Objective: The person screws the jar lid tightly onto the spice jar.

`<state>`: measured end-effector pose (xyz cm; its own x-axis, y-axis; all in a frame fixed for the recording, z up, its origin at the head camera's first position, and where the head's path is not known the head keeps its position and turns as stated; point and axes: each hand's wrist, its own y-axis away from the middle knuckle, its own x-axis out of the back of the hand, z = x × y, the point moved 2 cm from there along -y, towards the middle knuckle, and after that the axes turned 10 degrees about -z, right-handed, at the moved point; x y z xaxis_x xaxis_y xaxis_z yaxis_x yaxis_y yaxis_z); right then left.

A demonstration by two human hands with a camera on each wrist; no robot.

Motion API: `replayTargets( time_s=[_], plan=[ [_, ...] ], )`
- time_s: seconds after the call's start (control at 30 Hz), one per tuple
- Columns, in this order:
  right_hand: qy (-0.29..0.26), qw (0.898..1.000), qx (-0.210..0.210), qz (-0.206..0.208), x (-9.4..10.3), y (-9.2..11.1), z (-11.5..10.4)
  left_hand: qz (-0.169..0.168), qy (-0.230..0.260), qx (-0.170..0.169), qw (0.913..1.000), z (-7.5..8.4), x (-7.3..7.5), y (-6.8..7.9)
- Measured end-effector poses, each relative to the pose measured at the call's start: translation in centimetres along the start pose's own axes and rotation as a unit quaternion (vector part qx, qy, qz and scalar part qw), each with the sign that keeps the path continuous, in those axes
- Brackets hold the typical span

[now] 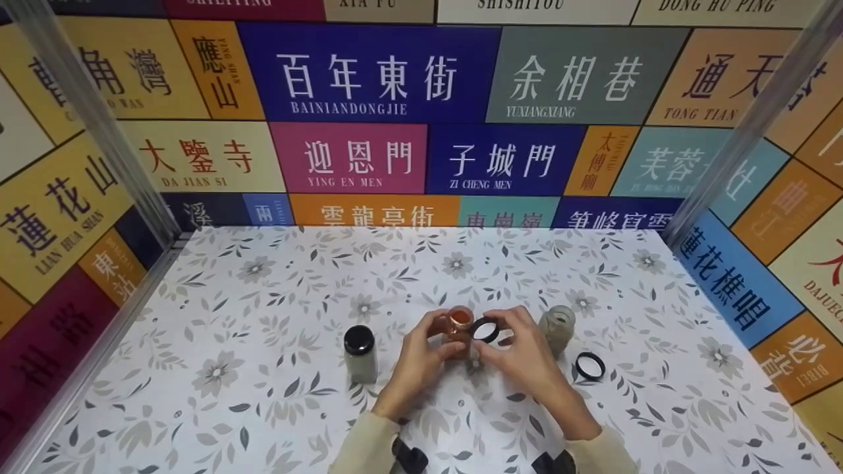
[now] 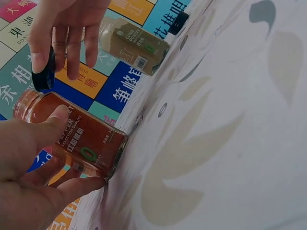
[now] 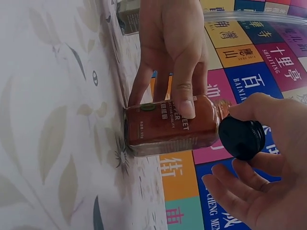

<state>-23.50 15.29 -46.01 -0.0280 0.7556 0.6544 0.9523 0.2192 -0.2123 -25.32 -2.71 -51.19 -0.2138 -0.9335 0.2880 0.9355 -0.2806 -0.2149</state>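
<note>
A glass jar of red pepper powder (image 2: 93,136), its mouth uncovered, stands on the table in the grip of my left hand (image 1: 427,355), thumb on the label side. Beside the jar's rim, my right hand (image 1: 527,355) pinches a black lid (image 1: 485,330) between thumb and fingers, its white inner face showing in the head view. To the right of that hand is an uncovered jar of cumin powder (image 1: 558,330). A second black lid (image 1: 590,366) lies near it, white side up. Left of both hands stands another jar (image 1: 360,359) with a black lid on.
The table wears a white cloth (image 1: 217,375) printed with grey flowers and leaves. Behind and at the sides rise panels (image 1: 369,72) of coloured signs, with clear edge strips (image 1: 744,112) at the corners.
</note>
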Motion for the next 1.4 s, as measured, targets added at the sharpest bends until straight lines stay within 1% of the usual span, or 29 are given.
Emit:
replayTargets(
  time_s=[0.1,0.33,0.6,0.83,0.9,1.07,1.23,1.4],
  plan=[
    [-0.007,1.000,0.007,0.000,0.1,-0.3,-0.2,0.000,-0.004,0.001,1.0000,0.0,0.0,0.0],
    [-0.014,1.000,0.018,0.000,0.1,-0.9,-0.6,-0.003,0.005,0.000,1.0000,-0.1,0.2,0.0],
    [-0.007,1.000,0.030,-0.003,-0.4,-1.5,-1.0,-0.002,-0.004,-0.003,1.0000,-0.1,0.2,0.1],
    [-0.038,0.998,0.047,0.000,-0.9,-2.1,-0.9,0.000,0.000,-0.008,1.0000,-0.2,0.1,0.0],
    [-0.042,0.997,0.057,0.002,-1.0,-2.2,-0.9,0.001,-0.007,-0.011,0.9999,-0.2,0.0,-0.1],
    [-0.038,0.996,0.075,0.002,-1.3,-2.4,-0.9,-0.001,-0.016,-0.010,0.9998,-0.1,0.0,-0.1],
    [-0.034,0.996,0.078,0.000,-1.7,-2.4,-0.7,-0.001,-0.011,-0.013,0.9999,-0.1,0.0,-0.1],
    [-0.025,0.995,0.094,-0.002,-2.1,-2.5,-0.6,0.001,-0.010,-0.015,0.9998,-0.2,0.0,-0.1]
  ],
)
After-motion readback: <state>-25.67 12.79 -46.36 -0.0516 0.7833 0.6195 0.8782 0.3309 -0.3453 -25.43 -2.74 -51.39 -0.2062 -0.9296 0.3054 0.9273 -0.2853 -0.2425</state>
